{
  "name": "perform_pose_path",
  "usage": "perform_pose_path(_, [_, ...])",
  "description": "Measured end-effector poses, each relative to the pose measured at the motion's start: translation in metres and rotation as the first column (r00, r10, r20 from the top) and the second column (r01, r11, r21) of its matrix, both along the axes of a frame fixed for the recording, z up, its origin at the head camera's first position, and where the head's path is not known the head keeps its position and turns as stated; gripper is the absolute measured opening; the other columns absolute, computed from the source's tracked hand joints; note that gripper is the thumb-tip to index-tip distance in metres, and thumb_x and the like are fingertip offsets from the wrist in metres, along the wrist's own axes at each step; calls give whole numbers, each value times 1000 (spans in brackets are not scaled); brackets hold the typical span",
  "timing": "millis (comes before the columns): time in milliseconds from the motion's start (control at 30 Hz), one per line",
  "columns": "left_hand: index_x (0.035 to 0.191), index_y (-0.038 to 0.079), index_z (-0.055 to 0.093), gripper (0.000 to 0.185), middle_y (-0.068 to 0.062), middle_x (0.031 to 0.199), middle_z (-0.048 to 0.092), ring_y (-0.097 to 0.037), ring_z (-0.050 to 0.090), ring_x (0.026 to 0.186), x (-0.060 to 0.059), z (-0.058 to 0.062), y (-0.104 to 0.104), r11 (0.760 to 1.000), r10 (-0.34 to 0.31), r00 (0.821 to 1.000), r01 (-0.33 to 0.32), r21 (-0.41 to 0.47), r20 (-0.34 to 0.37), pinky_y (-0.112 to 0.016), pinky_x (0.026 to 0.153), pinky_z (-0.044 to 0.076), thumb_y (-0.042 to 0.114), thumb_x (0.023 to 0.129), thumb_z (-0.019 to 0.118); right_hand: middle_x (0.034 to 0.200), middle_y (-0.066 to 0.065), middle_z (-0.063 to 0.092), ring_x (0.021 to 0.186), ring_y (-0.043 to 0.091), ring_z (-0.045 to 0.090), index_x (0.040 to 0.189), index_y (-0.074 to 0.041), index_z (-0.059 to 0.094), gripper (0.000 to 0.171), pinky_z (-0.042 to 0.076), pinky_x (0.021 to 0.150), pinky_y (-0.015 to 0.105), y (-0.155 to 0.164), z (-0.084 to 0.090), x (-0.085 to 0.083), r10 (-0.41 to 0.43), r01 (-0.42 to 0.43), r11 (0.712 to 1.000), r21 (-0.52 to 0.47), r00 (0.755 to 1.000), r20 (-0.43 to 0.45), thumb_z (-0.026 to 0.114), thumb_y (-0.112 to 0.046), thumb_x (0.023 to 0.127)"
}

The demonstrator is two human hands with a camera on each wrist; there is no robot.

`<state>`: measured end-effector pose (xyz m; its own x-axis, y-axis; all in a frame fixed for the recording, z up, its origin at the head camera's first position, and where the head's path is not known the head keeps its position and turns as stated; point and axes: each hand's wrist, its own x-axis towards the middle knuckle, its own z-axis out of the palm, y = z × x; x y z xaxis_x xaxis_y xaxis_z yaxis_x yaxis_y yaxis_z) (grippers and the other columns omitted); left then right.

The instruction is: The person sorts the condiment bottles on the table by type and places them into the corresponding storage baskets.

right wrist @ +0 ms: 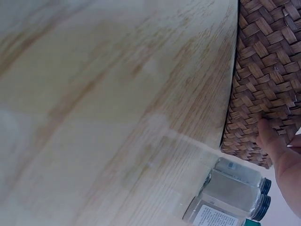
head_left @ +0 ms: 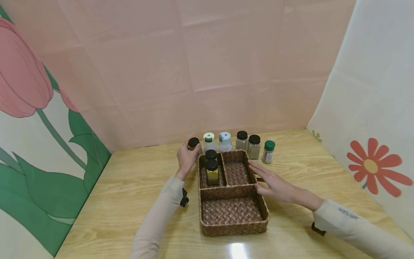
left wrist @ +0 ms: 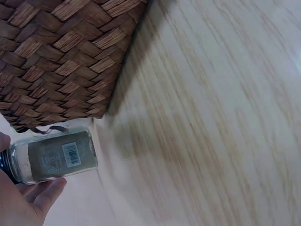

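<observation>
Just below the middle of the head view, the left hand (head_left: 186, 160) grasps a black-capped clear jar of brownish powder (left wrist: 61, 157) around its cap end, beside the basket's upper-left corner. The jar looks rigid, smooth and fairly light; if glass, it could slip or chip, so cap and shoulder seem the surest hold. The right hand (head_left: 276, 183) has its fingers fairly straight against the brown woven three-compartment basket (head_left: 234, 229), likely light and slightly springy, best steadied by its walls.

Wood-grain table (head_left: 129, 187): woven basket (head_left: 234, 229), lidded containers (head_left: 254, 150) behind.
</observation>
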<state>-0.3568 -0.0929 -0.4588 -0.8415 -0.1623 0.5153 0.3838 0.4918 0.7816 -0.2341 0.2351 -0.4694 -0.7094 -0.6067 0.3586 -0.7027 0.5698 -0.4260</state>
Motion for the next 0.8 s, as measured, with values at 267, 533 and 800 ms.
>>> perform_pose_path(267, [88,2,68,14,-5,66,62,-15,51,51,2,1,-6,1000,6,999,-6,-5,-44,-28,48,39,15,87,75,156,26,28,117,33,57,149,9,33,68,55,83,42,0,-1,0,-1,1,1000,-1,1000,-22,63,-8,91])
perform_pose_path(533, [89,6,70,18,-7,70,67,-16,58,55,6,6,-13,999,36,999,-36,-31,9,-28,52,44,22,88,77,156,26,28,125,37,52,149,9,33,68,54,89,47,1,-1,-2,-5,6,1000,7,999,-33,63,-8,91])
perform_pose_path(800, [98,6,73,19,-9,77,71,-21,66,64,10,17,-19,999,25,999,-25,-39,21,-37,59,54,23,89,76,156,26,28,128,41,48,150,9,33,68,52,93,52,1,-2,-2,0,0,1000,2,1000,-27,63,-8,90])
